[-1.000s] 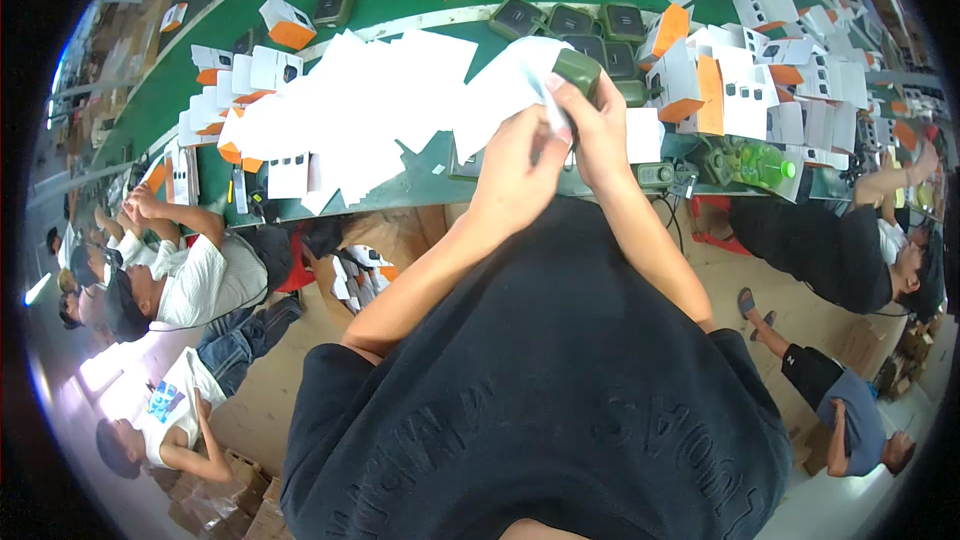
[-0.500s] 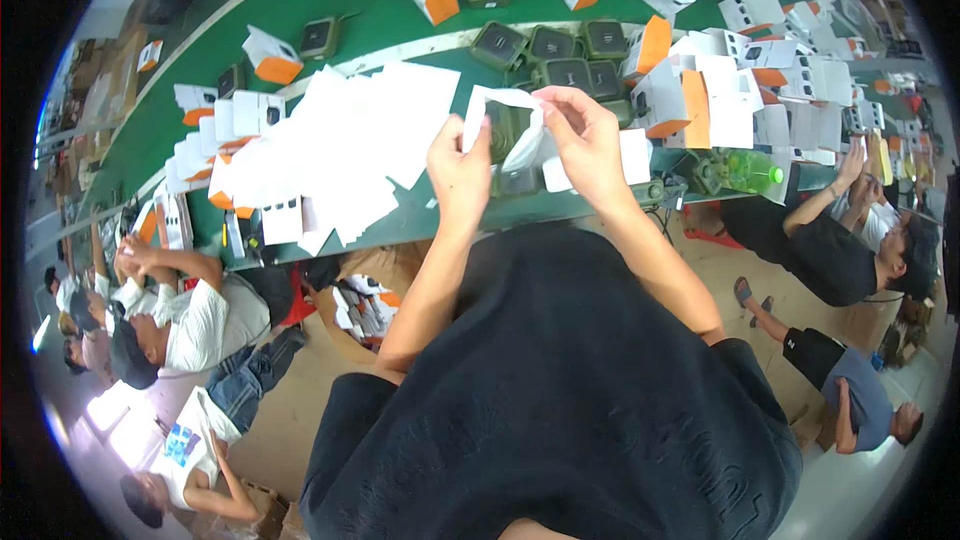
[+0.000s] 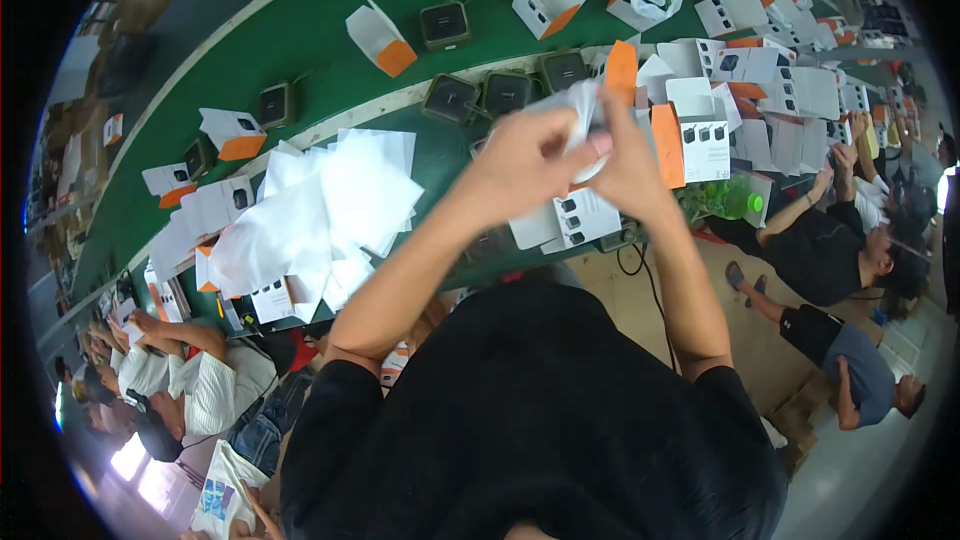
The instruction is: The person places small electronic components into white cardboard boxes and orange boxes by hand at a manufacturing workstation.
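Note:
A thin white pouch point(image 3: 582, 100) is bunched between my two hands above the green table, in front of a row of boxy dark green speakers point(image 3: 450, 98). My left hand point(image 3: 520, 168) is closed, its thumb pressed against the pouch, and slightly smeared by motion. My right hand point(image 3: 632, 168) grips the pouch from the other side, its fingers partly hidden. Something dark shows beside the white material; I cannot make out what it is. Just below my hands lies a white printed box point(image 3: 588, 220). Left of my arms spreads a pile of thin white pouches point(image 3: 330, 202).
Open white boxes with orange flaps point(image 3: 380, 38) stand along the far side of the green table point(image 3: 310, 30). More boxes point(image 3: 705, 148) crowd the right, near a green bottle point(image 3: 735, 200). Co-workers sit at both sides. A black cable point(image 3: 655, 295) hangs at the near edge.
Both hands have moved right and closer together. The pouch, spread between them before, is now bunched up. The view has shifted, so the table's contents appear lower and further left.

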Demonstrator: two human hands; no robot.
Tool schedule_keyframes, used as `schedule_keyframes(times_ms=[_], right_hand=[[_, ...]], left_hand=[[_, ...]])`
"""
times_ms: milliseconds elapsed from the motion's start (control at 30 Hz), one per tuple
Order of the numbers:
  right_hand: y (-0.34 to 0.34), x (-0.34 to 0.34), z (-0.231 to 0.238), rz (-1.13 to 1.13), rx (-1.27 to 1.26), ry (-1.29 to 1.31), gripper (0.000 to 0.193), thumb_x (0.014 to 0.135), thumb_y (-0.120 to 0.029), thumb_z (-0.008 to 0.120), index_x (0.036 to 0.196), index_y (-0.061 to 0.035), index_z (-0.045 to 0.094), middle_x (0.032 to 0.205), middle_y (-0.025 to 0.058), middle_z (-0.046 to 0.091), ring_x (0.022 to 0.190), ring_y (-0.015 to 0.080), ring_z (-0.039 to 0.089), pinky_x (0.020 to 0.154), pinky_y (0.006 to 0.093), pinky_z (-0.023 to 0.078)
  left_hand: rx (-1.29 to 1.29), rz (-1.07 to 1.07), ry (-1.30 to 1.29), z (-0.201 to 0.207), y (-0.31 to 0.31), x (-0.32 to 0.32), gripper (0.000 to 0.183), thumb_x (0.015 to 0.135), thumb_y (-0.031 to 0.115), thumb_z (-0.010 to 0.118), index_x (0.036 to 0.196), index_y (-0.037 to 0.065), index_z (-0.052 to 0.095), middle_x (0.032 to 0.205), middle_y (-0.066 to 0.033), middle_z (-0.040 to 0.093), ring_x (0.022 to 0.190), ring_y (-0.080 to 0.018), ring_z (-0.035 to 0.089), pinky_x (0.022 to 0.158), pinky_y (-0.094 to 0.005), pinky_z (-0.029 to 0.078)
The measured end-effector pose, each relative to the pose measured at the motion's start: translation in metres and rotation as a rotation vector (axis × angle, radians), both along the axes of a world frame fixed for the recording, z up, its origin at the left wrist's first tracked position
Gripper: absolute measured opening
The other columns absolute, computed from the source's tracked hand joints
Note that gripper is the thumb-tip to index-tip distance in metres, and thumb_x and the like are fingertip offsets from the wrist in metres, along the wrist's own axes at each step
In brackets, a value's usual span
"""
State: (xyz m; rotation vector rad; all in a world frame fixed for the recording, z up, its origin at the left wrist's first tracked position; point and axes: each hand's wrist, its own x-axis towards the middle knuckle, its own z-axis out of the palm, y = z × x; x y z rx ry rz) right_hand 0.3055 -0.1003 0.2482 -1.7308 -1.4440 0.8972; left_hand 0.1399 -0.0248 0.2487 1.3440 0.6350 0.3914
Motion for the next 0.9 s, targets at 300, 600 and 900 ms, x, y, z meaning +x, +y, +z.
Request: schedule_keyframes(times_ms=[300, 600, 900], right_hand=[[0.184, 0.08, -0.079, -0.277, 0.566, 0.031, 0.076, 0.08, -0.02, 0.085, 0.133, 0.0011, 0.035, 0.118, 0.0195, 0.062, 0.107, 0.0251, 0.063, 0.09, 0.0358, 0.052], [0.194, 0.119, -0.124, 0.023, 0.292, -0.751, 0.053, 0.076, -0.004, 0.068, 0.127, -0.01, 0.056, 0.126, 0.0169, 0.058, 0.116, 0.038, 0.058, 0.096, 0.0472, 0.05], [0.252, 0.069, -0.081, 0.447, -0.111, -1.09, 0.041, 0.08, -0.025, 0.068, 0.118, -0.0079, 0.067, 0.116, 0.0169, 0.064, 0.114, 0.0331, 0.062, 0.097, 0.0434, 0.049]], left_hand=[[0.892, 0.581, 0.285, -0.172, 0.239, 0.131, 0.037, 0.084, 0.027, 0.07, 0.116, 0.009, 0.068, 0.097, -0.0218, 0.072, 0.095, -0.0405, 0.069, 0.086, -0.0481, 0.055], [0.619, 0.382, 0.44, -0.174, 0.254, 0.131, 0.024, 0.084, 0.027, 0.066, 0.096, 0.009, 0.076, 0.088, -0.018, 0.073, 0.085, -0.0374, 0.071, 0.077, -0.0423, 0.056], [0.581, 0.712, 0.171, -0.182, 0.184, 0.093, 0.03, 0.094, 0.019, 0.064, 0.116, 0.001, 0.068, 0.107, -0.0185, 0.073, 0.099, -0.0297, 0.072, 0.087, -0.038, 0.055]])
